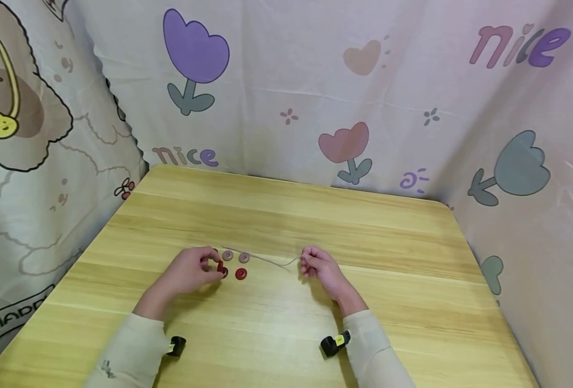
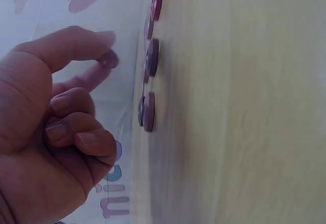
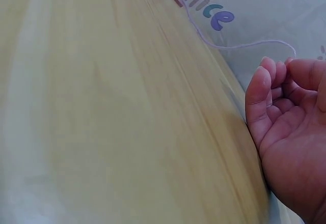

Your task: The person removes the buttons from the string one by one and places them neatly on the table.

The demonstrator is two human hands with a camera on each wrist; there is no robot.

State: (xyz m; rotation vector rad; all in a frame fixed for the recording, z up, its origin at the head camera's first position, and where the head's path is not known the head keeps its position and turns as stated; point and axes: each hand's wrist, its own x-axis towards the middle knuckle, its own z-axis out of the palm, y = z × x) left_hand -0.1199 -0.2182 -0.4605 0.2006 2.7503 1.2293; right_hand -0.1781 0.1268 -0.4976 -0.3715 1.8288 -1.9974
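Note:
My left hand (image 1: 190, 269) pinches a small red button (image 2: 108, 58) between thumb and index finger, lifted just above the table. Beneath and beside it lie several round buttons: a dark red one (image 1: 225, 272), a bright red one (image 1: 241, 274) and two mauve ones, the nearer to the hand (image 1: 227, 255) and the farther (image 1: 244, 257). Another is partly covered by the left fingers. Over to the right, my right hand (image 1: 323, 270) holds one end of a thin pale string (image 1: 267, 261) between thumb and fingertips. Its other end trails past the mauve buttons.
The wooden table (image 1: 276, 334) spreads around both hands. Behind it hangs a printed curtain (image 1: 276, 64), with another patterned cloth on the left. Small black devices sit at the left cuff (image 1: 176, 346) and right cuff (image 1: 333, 345).

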